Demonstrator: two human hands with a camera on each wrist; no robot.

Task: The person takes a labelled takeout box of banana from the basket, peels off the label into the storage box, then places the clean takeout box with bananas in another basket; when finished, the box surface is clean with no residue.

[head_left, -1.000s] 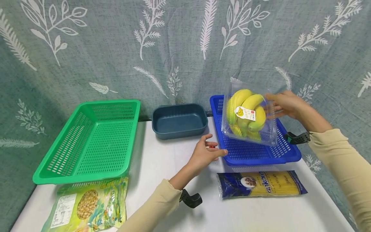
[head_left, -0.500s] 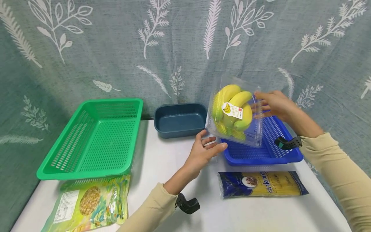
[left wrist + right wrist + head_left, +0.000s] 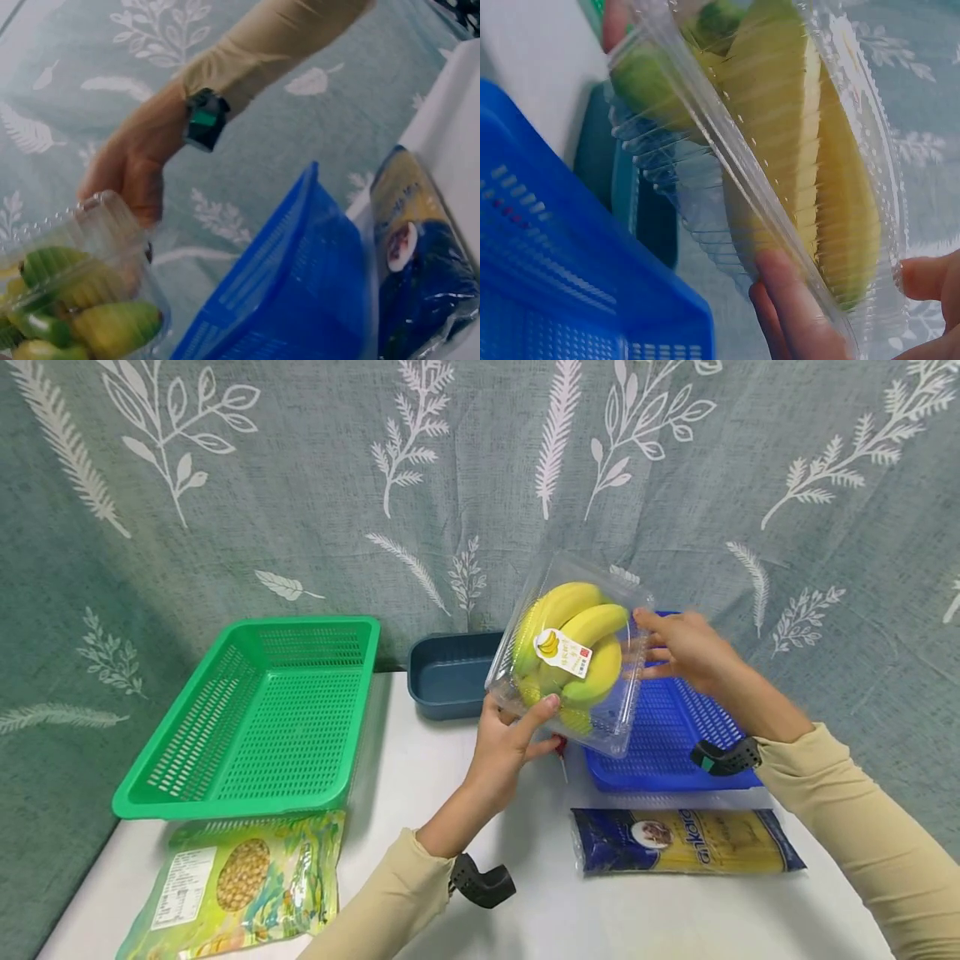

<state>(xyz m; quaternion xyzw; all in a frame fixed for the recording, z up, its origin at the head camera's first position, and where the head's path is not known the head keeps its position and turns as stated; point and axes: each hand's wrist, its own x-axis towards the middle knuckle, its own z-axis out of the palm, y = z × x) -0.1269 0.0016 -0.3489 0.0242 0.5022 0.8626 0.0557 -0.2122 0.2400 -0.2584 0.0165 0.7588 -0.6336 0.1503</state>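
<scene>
A clear plastic clamshell box of bananas (image 3: pixel 573 631) with a white label is held tilted in the air, between the dark blue dish and the blue basket. My right hand (image 3: pixel 693 647) grips its right side, the thumb on one face and the fingers behind, as the right wrist view shows on the box's ridged wall (image 3: pixel 802 150). At the lower left corner my left hand (image 3: pixel 506 739) holds the box, its thumb across the front and its other fingers partly hidden underneath. In the left wrist view, the box (image 3: pixel 82 292) shows green-tipped bananas inside.
The blue basket (image 3: pixel 645 777) stands at the right, with a pasta packet (image 3: pixel 690 841) in front. A dark blue dish (image 3: pixel 450 681) sits at the back middle, partly covered by the box. At the left are a green basket (image 3: pixel 232 806) and a bag of beans (image 3: pixel 247 885). A small red item (image 3: pixel 561 746) lies near the left hand.
The box has moved left from over the blue basket in my right hand and tilted further. My left hand, free before, now holds its lower corner.
</scene>
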